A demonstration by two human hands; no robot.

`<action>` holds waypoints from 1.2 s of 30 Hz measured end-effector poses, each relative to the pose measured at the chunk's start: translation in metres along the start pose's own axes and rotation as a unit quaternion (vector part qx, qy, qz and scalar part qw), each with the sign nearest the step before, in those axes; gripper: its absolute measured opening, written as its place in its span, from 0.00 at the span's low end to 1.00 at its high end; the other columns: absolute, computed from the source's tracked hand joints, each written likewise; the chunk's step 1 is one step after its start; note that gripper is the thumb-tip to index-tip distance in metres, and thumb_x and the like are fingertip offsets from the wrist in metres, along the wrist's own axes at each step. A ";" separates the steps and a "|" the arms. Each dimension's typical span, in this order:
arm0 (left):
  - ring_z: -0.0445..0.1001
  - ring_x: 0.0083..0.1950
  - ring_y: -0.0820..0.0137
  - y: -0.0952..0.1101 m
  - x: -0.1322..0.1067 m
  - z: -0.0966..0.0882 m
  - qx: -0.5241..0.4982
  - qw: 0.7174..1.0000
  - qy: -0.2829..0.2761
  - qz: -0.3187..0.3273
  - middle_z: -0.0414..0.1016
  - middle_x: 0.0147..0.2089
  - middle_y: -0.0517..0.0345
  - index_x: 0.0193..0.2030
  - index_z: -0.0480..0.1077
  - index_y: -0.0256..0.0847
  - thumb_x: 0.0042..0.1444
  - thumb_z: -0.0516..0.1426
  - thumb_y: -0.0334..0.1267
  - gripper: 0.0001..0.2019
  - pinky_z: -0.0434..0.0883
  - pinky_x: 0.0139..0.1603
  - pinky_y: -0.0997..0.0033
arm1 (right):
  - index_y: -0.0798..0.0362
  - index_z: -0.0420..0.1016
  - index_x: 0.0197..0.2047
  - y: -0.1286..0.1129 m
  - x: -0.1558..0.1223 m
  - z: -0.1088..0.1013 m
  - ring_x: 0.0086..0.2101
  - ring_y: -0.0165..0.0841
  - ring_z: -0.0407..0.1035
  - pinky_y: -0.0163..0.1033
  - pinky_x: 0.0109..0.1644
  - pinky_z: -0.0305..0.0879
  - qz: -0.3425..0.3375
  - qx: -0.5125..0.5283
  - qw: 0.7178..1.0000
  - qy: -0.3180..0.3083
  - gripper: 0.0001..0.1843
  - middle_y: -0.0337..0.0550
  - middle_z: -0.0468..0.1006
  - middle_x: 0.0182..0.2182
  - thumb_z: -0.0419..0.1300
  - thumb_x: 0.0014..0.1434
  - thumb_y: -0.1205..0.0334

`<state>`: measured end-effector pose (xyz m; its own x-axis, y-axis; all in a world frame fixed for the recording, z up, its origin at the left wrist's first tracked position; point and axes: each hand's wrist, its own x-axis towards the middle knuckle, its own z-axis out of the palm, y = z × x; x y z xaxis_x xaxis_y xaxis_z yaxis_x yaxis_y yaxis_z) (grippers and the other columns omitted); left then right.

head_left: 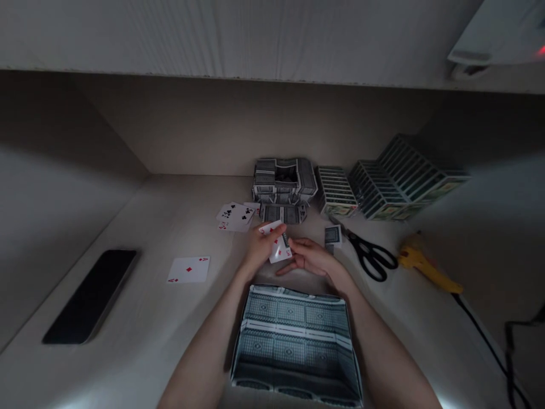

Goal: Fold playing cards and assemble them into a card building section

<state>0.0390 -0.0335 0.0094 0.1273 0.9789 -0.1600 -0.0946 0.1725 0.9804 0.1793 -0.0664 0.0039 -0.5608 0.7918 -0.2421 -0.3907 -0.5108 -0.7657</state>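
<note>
My left hand [257,245] is closed on a red diamond playing card [279,250], its thumb lying across the upper part. A dark patterned patch shows at the card's right edge. From the right, my right hand [310,255] pinches that edge with its fingertips, while a lower finger stretches out beneath the card. Between my forearms stands an open box made of playing cards [293,341], its patterned backs facing inward. Just beyond my hands lies a small strip of joined cards [283,214].
Loose face-up cards [236,216], an ace of diamonds [189,270] and a phone [91,296] lie left. A card-built structure [283,180] stands against the back wall. Rightward are stepped card structures [383,187], black scissors [370,253] and a yellow glue gun [428,267] with a cord. A shelf [255,40] overhangs.
</note>
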 end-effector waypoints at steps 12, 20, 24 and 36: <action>0.56 0.19 0.80 -0.001 -0.002 -0.001 0.077 0.996 0.002 0.047 0.58 0.18 0.67 0.21 0.63 0.37 0.40 0.59 0.48 0.16 0.54 0.18 0.79 | 0.55 0.76 0.26 0.004 0.006 0.000 0.25 0.29 0.69 0.37 0.36 0.65 -0.050 -0.092 0.986 0.133 0.12 0.37 0.75 0.21 0.66 0.39 0.55; 0.56 0.20 0.80 -0.003 0.001 -0.002 0.142 0.984 0.016 0.102 0.58 0.18 0.67 0.20 0.63 0.37 0.44 0.57 0.48 0.16 0.53 0.20 0.79 | 0.56 0.76 0.23 0.006 0.009 0.002 0.22 0.27 0.62 0.32 0.26 0.55 -0.133 -0.298 0.924 0.201 0.15 0.35 0.71 0.19 0.62 0.43 0.51; 0.56 0.20 0.79 -0.002 0.001 -0.003 0.159 0.980 0.023 0.118 0.58 0.17 0.67 0.19 0.63 0.37 0.44 0.57 0.48 0.16 0.53 0.21 0.78 | 0.55 0.75 0.23 0.010 0.011 0.001 0.22 0.28 0.62 0.32 0.26 0.56 -0.168 -0.328 0.906 0.210 0.16 0.36 0.72 0.20 0.59 0.46 0.50; 0.66 0.25 0.74 -0.007 0.009 -0.006 0.046 0.994 -0.005 0.103 0.70 0.26 0.60 0.34 0.69 0.37 0.47 0.56 0.46 0.13 0.62 0.25 0.76 | 0.53 0.72 0.28 0.007 0.014 0.003 0.21 0.30 0.65 0.36 0.26 0.63 -0.208 -0.246 0.912 0.254 0.13 0.37 0.73 0.21 0.60 0.45 0.51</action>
<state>0.0350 -0.0255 0.0003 0.1251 0.9911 0.0462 -0.0294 -0.0428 0.9987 0.1665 -0.0598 -0.0035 0.0213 0.9996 -0.0197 -0.0477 -0.0187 -0.9987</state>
